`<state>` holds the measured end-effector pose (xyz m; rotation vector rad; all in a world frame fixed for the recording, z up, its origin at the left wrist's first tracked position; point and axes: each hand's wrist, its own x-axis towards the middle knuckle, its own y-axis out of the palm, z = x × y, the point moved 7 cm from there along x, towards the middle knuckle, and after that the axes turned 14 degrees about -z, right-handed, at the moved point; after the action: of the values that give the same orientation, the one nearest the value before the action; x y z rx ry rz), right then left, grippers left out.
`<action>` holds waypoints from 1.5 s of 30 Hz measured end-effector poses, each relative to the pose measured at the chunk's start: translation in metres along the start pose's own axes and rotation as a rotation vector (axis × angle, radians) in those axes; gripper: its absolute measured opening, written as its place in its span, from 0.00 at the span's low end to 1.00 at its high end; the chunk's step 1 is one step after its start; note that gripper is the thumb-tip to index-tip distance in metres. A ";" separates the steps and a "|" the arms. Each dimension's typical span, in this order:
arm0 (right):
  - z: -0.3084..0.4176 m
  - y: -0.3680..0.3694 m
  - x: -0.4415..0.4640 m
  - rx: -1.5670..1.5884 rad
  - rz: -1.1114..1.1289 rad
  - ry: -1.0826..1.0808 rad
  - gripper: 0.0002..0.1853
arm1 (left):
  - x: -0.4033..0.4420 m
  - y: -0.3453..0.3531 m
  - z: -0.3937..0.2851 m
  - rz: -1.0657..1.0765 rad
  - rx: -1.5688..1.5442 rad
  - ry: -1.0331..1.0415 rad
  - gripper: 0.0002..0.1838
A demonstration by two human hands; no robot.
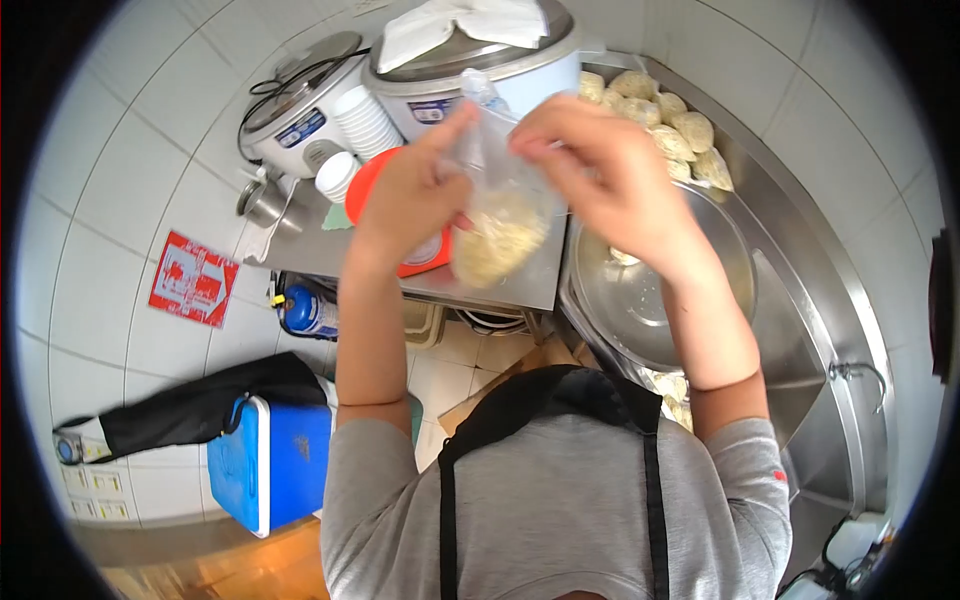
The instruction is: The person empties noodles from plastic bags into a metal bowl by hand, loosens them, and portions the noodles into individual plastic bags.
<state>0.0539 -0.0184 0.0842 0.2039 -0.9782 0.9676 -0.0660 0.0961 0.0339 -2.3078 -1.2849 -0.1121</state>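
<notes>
A clear plastic bag (500, 235) hangs between my hands, with pale yellow, shredded-looking food in its lower part. My left hand (410, 195) is closed at the left side of the bag, its index finger stretched up along the twisted neck. My right hand (605, 170) pinches the bag's upper right edge with fingers and thumb. Slight motion blurs both hands. Below and behind the left hand is a red object (425, 258), mostly hidden. To the right of the bag, a large metal bowl (690, 270) holds a small pale piece.
Several filled bags (690, 130) lie in the back right corner. Two rice cookers (420, 85) (305, 115) stand at the back, near stacked white cups (365, 120). A metal cup (265, 205) sits at left. A tap (860, 372) is at right, a blue cooler (270, 465) lower left.
</notes>
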 end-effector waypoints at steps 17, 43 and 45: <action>-0.261 -0.046 -0.271 -0.766 0.900 0.770 0.11 | -0.064 0.297 0.130 0.575 -0.327 -0.136 0.37; -0.186 -0.081 -0.175 -0.809 0.718 0.691 0.16 | -0.026 0.269 0.093 0.543 -0.319 -0.105 0.32; -0.192 -0.086 -0.174 -0.732 0.633 0.675 0.16 | -0.022 0.269 0.100 0.519 -0.346 -0.119 0.32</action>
<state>0.2022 -0.0684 -0.1397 -1.0401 -0.6998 1.0632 0.1255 0.0078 -0.1615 -2.9083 -0.7178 -0.0207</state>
